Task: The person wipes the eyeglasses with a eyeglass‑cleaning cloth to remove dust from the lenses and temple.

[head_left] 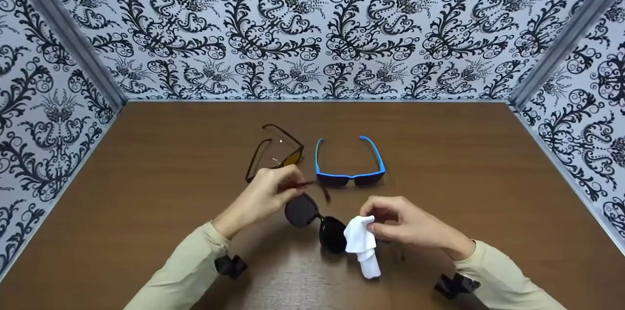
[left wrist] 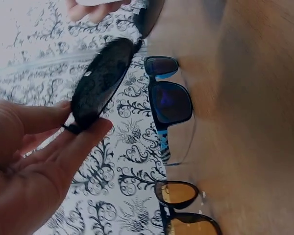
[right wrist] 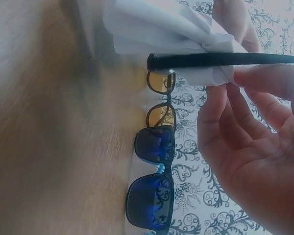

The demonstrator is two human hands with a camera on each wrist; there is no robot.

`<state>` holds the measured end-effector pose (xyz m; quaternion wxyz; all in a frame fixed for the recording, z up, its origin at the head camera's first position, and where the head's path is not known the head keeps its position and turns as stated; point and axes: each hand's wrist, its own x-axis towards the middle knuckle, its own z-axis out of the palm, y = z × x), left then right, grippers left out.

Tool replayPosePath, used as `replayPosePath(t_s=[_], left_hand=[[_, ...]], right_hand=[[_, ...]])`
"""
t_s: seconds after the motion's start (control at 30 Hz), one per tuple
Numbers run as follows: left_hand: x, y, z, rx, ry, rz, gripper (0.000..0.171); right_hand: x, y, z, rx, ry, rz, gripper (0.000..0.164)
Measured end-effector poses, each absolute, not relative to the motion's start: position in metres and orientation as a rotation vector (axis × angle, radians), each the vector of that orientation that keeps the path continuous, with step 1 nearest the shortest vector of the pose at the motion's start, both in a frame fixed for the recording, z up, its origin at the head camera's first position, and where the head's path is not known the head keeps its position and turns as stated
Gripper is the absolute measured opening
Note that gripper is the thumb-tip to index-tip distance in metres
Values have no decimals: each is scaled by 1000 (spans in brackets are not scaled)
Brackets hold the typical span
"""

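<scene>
My left hand [head_left: 266, 192] pinches a pair of black sunglasses [head_left: 301, 211] at one outer end of the frame, by the hinge. In the left wrist view thumb and fingers meet at the edge of a dark lens [left wrist: 104, 78]. The sunglasses hang tilted, lenses toward me, their other end reaching toward my right hand [head_left: 415, 222]. Between thumb and fingers that hand pinches a white cloth [head_left: 360, 239], which dangles in folds beside the right lens. In the right wrist view a black temple arm [right wrist: 210, 59] crosses in front of the cloth.
Blue-framed sunglasses [head_left: 350, 176] with dark lenses stand on the brown table [head_left: 439, 154] beyond my hands. To their left are dark-framed glasses with yellow lenses [head_left: 293, 157], partly hidden behind my left hand. Patterned walls [head_left: 302, 31] enclose the table at the back and sides.
</scene>
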<state>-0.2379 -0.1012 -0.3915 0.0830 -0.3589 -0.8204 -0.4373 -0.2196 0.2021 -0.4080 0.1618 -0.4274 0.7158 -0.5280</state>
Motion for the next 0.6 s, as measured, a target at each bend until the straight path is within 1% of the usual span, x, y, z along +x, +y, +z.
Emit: replayPosePath(t_s=[0.17, 0.3, 0.47, 0.6], left_hand=[[-240, -108, -394, -1017, -2465, -1378, 13], [-243, -110, -396, -1049, -2365, -1344, 11], [-244, -111, -397, -1140, -2176, -1206, 15], [-244, -113, -396, -1162, -2088, -1001, 18]], right_hand=[[-219, 202, -409, -1227, 2043, -1513, 14], [-220, 202, -408, -1226, 2038, -1515, 14], [-221, 204, -402, -1238, 2089, -1542, 15], [-224, 204, -398, -1247, 2120, -1564, 15]])
